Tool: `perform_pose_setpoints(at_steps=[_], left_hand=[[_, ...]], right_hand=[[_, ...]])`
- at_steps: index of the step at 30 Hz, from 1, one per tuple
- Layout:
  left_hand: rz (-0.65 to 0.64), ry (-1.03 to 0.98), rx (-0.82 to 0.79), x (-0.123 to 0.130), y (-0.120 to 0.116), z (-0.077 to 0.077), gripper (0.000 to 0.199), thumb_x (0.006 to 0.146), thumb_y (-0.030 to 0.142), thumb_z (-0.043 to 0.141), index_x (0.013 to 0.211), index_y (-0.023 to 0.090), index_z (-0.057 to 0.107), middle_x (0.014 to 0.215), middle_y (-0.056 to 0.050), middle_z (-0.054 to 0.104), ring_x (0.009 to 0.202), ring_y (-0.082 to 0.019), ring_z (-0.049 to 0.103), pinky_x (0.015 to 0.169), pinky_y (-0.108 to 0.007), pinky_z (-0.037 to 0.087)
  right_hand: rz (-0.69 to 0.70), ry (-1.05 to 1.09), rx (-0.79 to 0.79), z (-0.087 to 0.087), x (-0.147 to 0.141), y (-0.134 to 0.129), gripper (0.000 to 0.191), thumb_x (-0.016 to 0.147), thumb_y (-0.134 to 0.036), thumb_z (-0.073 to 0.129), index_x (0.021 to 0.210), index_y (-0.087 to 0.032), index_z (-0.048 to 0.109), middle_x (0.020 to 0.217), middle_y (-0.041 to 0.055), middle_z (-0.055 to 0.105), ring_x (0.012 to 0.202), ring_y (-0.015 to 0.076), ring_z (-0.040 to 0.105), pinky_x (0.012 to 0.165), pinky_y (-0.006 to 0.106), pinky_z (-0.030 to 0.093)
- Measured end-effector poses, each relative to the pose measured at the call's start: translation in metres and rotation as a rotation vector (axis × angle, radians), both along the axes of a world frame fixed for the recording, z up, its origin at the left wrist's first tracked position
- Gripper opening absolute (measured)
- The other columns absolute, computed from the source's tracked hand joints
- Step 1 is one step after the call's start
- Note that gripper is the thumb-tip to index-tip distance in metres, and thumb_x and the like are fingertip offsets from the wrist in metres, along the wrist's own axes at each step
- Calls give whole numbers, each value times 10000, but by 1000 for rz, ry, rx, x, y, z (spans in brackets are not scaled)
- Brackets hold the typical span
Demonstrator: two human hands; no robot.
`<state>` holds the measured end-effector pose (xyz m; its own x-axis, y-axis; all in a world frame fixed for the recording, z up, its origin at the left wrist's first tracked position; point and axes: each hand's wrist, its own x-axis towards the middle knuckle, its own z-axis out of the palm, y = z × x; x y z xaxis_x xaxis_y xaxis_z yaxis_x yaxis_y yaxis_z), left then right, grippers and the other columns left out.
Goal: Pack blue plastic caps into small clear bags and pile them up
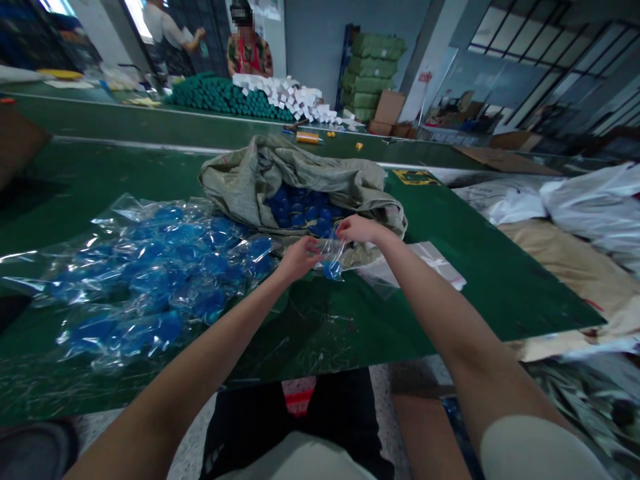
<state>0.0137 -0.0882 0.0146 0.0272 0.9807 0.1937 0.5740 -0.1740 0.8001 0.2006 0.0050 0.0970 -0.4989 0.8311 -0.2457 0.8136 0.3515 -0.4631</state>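
Observation:
Between my hands hangs a small clear plastic bag (332,252) with a blue round piece (331,269) low inside it. My left hand (300,259) pinches the bag's left side. At the bag's upper right, the fingers of my right hand (357,229) are closed together; what they grip is partly hidden. Just beyond is a grey-green woven sack (245,175), lying with its mouth open and full of blue round pieces (299,208). Left of my hands spreads a heap of filled clear bags (165,257), each with blue inside. Flat clear bags (435,263) lie beneath my right forearm.
Across the bench is a pile of green rolls (215,97) beside white pieces (290,92). An orange tape roll (307,137) lies near the far edge. Two people stand behind. White plastic sacks (595,200) crowd the right side; a cardboard box (425,433) is below.

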Motion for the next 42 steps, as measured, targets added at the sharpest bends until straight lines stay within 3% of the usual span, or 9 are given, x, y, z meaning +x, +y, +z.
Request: perform_pose_setpoints(at_steps=[5,8,10,13,16,21,26,32,42], left_hand=[[29,-175,-7,8,24,-3,328,631,277,754,927,196,637,807,-27,707,740,-186,633,660,-273,448],[40,-288,-46,9,38,-14,299,605,248,763,865,179,634,751,-23,680,691,-170,620,619,-257,438],[46,-354,-82,8,43,-20,291,602,227,761,853,172,626,727,-19,665,662,-158,610,603,-252,437],[55,-422,-132,7,45,-24,294,610,217,757,864,169,617,724,-16,661,645,-154,610,590,-252,439],[62,-452,-174,6,42,-24,316,612,231,765,882,171,612,732,-14,664,645,-154,614,593,-256,444],[110,-498,-201,5,38,-20,299,608,181,758,862,165,602,706,-2,639,618,-131,584,594,-249,442],[217,-535,-214,-2,33,-20,276,616,189,758,837,172,594,675,16,606,587,-109,541,571,-229,425],[217,-564,-229,-5,32,-23,306,621,220,768,867,184,589,664,26,594,537,-97,508,515,-214,395],[243,-579,-220,-7,30,-20,310,613,204,769,864,175,590,669,22,596,554,-98,524,517,-207,404]], right_hand=[[-59,179,87,-3,8,7,219,761,-184,597,955,-125,679,892,64,709,759,137,629,681,211,461],[-221,262,249,-6,20,-4,287,782,-217,592,1042,-111,648,969,77,693,806,137,622,714,226,457],[-321,258,303,-14,29,-18,257,805,-260,574,994,-111,663,938,78,691,802,146,620,722,243,453],[-326,242,208,-34,38,-44,236,818,-324,584,900,-132,694,868,68,694,776,151,618,718,253,447],[-275,325,83,-58,39,-62,279,820,-374,600,937,-141,698,872,67,698,762,144,613,701,248,446],[-278,472,81,-80,34,-67,250,824,-346,587,891,-123,680,807,53,678,702,128,580,654,235,428],[-374,536,74,-86,41,-64,294,866,-374,507,954,-132,648,742,24,647,612,109,543,589,224,417],[-241,348,-73,-87,41,-73,256,821,-349,590,930,-150,709,752,38,681,588,110,550,581,228,423],[-165,293,-62,-84,38,-77,224,798,-319,630,916,-155,725,827,46,716,697,139,613,649,237,447]])
